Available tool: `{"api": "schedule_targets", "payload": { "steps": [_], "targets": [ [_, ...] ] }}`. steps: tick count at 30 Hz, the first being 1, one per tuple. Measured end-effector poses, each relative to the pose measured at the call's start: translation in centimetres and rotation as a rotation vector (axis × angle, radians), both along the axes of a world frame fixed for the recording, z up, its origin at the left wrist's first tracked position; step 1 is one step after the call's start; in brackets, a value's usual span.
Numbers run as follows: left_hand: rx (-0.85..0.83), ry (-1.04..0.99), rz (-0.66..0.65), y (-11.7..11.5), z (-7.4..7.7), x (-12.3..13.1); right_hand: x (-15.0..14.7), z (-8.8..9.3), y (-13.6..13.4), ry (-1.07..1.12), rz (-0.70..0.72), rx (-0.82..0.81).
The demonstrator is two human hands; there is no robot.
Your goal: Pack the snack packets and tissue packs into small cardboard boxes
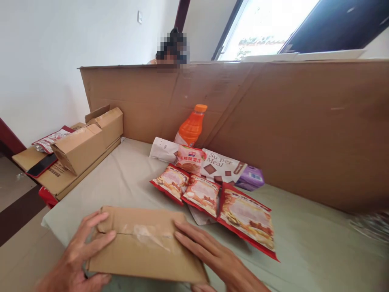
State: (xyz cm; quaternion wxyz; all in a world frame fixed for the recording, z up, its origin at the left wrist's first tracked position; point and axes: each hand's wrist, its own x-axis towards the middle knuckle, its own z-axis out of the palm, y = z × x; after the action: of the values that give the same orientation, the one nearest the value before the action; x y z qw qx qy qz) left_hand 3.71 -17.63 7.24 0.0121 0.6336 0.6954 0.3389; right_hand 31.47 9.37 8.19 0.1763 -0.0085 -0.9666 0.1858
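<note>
A taped brown cardboard box (142,255) is held between my two hands at the near edge of the table. My left hand (80,253) grips its left end, fingers on top and thumb low. My right hand (209,253) presses along the right end with its fingers over the top. Just beyond the box lie several red snack packets (246,215). Behind them are a pink jelly packet (190,159), a white Super Meal box (221,166), a purple packet (251,178) and an orange bottle (192,125) leaning back.
A tall cardboard panel (288,129) runs along the back of the cloth-covered table (130,174). More cardboard boxes (82,144) and a red-edged pouch (53,138) are at the left. Behind the panel a person's head (172,48) shows. Blurred clear plastic (370,225) lies at right.
</note>
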Motion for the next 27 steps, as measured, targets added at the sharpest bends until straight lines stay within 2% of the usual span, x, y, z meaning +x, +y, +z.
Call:
{"api": "schedule_targets", "payload": {
  "steps": [3, 5, 8, 10, 13, 17, 19, 21, 24, 27],
  "targets": [
    [0.032, 0.049, 0.226, -2.3, -0.2, -1.9, -7.1, 0.7, 1.9, -0.034, 0.169, -0.058],
    [0.059, 0.102, 0.345, -1.8, -0.2, -3.5, -12.3, 1.2, 3.9, -0.078, 0.246, -0.113],
    [0.071, 0.128, 0.436, 1.8, 0.0, -5.7, -19.2, 2.3, 7.7, -0.093, 0.248, -0.146],
    [0.076, 0.163, 0.434, 5.0, -0.1, -6.5, -22.3, 2.6, 10.2, -0.107, 0.205, -0.131],
    [0.122, 0.294, 0.399, 8.5, -0.8, -6.6, -23.9, 2.0, 12.6, -0.116, 0.142, -0.09],
    [0.156, 0.363, 0.37, 9.7, -1.8, -6.6, -22.9, -0.1, 12.8, -0.069, 0.083, -0.077],
    [0.147, 0.359, 0.371, 10.3, -2.1, -7.3, -23.1, -1.0, 12.5, -0.068, -0.024, -0.086],
    [0.128, 0.35, 0.389, 11.9, -2.2, -8.5, -24.5, -1.5, 12.5, -0.075, -0.212, -0.137],
    [0.107, 0.332, 0.456, 16.3, -2.3, -10.8, -28.2, -1.8, 13.2, -0.047, -0.468, -0.251],
    [0.083, 0.304, 0.543, 22.0, -2.3, -12.9, -32.4, -1.7, 14.5, -0.002, -0.549, -0.32]
  ]
}}
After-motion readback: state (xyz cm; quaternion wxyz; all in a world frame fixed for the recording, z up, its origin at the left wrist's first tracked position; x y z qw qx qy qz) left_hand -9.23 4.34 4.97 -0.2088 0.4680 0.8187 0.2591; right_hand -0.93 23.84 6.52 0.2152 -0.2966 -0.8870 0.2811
